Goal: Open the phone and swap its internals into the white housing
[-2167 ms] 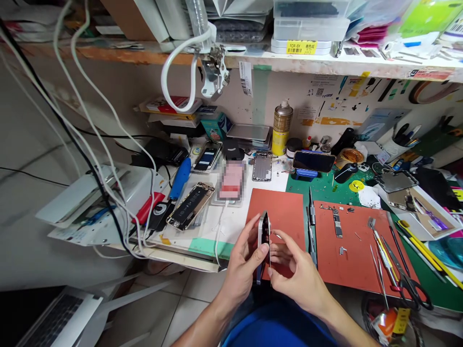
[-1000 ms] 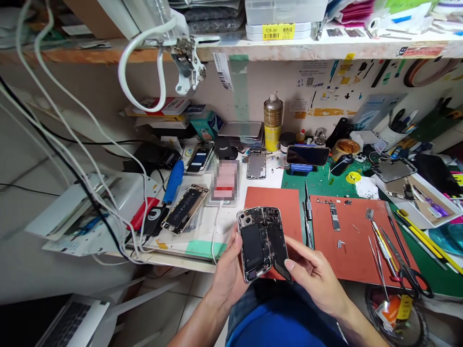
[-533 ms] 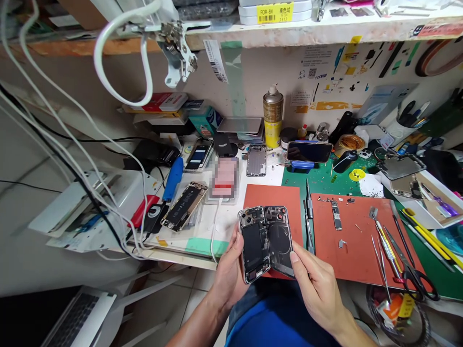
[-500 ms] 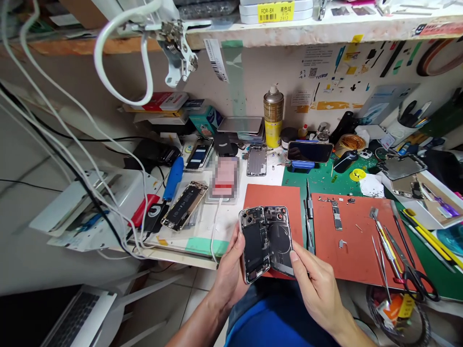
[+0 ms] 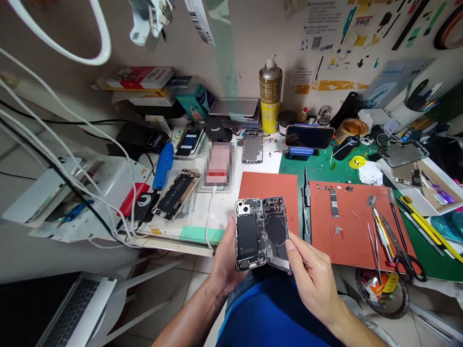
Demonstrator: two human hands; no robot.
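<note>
An opened smartphone (image 5: 251, 236) lies spread like a book between my hands, above the near edge of the bench. Its left half shows a black battery and camera; the right half is the back cover (image 5: 277, 231) with a round charging coil. My left hand (image 5: 224, 255) is wrapped round the left half from the side and below, most of its fingers hidden behind it. My right hand (image 5: 311, 270) pinches the lower right edge of the back cover between thumb and fingers. Just behind the phone lies a red-brown mat (image 5: 269, 185).
A second red-brown mat (image 5: 361, 241) on the right bears a logic board (image 5: 334, 205), tweezers (image 5: 374, 246) and scissors (image 5: 407, 262). Left of me lies another opened phone (image 5: 177, 193). A spray can (image 5: 270, 96) stands at the back. White cables (image 5: 72, 140) hang on the left.
My view has tipped downward, so the shelf has left the top of the picture. The phone has turned a little to face me more squarely, held by both hands as before.
</note>
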